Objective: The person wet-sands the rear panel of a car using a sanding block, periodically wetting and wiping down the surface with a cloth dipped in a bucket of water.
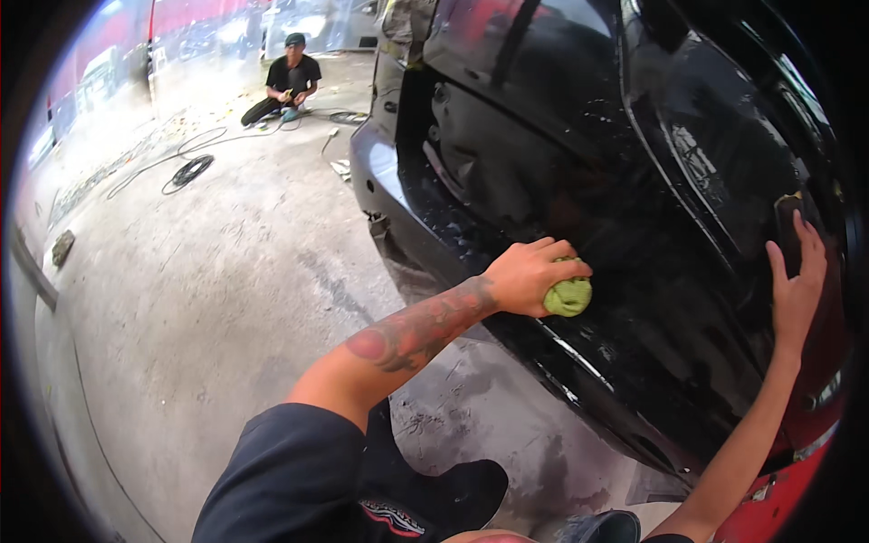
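Observation:
My left hand (532,276) is closed around a crumpled yellow-green cloth (568,297), which it holds against the lower part of a glossy black car body panel (625,244). The panel looks wet, with pale streaks and drops on it. Farther right, my right hand (798,276) is on a dark sanding block (789,215) with a tan upper edge. Its fingers lie along the block, pressing it to the panel, and the thumb stands apart to the left. Part of the block is hidden under the fingers.
A grey concrete floor (208,317) with damp patches stretches left and below the car. A person (292,81) in dark clothes sits on it in the back. Black cable (188,170) lies coiled there. A stone (62,247) is at far left. Red bodywork (786,493) shows lower right.

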A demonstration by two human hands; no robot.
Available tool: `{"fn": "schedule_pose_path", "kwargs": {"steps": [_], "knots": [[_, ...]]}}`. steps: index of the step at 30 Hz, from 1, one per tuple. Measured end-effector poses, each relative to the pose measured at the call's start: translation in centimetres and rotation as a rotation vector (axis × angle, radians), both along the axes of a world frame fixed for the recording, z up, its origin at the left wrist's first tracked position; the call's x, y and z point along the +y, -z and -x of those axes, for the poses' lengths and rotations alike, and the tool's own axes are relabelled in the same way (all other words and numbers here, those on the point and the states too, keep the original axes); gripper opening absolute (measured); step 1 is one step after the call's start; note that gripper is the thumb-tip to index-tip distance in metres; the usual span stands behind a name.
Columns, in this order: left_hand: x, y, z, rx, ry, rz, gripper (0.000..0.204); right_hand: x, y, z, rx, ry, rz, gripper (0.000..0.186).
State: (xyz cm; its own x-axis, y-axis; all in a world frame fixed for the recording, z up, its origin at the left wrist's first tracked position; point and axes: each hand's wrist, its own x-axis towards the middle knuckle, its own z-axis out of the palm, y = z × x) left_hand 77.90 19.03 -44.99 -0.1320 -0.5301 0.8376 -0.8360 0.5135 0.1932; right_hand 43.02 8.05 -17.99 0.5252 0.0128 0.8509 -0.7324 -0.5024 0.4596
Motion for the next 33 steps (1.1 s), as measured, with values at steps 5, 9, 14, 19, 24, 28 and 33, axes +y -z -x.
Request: {"fn": "schedule_pose_path", "kwargs": {"steps": [5,9,14,19,24,28,33], "knots": [[0.3,-0.1,0.1,-0.003,0.001,0.019,0.063,0.2,-1.0,0.5,0.016,0.038,-0.005,0.05],[0.2,0.3,-0.1,-0.012,-0.012,0.023,0.064,-0.5,-0.1,-0.2,-0.005,0.047,-0.001,0.044],[0.2,0.1,0.1,0.004,0.014,0.013,0.064,1.8,-0.1,0.3,-0.031,0.059,-0.03,0.042],[0.1,0.0,0.1,-0.002,0.008,0.014,0.064,6.5,6.3,3.3,-0.305,-0.329,-0.361,0.041],[0.4,0.0,-0.1,0.005,-0.005,0.02,0.062,8.0,20.2,2.3,-0.755,-0.815,-0.873,0.06],[0.3,0.0,0.3,0.004,-0.002,0.024,0.059,7.8,27.1,-0.5,-0.78,-1.005,-1.167,0.052],[0.4,0.1,0.1,0.009,-0.006,0.029,0.059,7.6,28.4,-4.0,-0.794,-1.055,-1.248,0.052]]}}
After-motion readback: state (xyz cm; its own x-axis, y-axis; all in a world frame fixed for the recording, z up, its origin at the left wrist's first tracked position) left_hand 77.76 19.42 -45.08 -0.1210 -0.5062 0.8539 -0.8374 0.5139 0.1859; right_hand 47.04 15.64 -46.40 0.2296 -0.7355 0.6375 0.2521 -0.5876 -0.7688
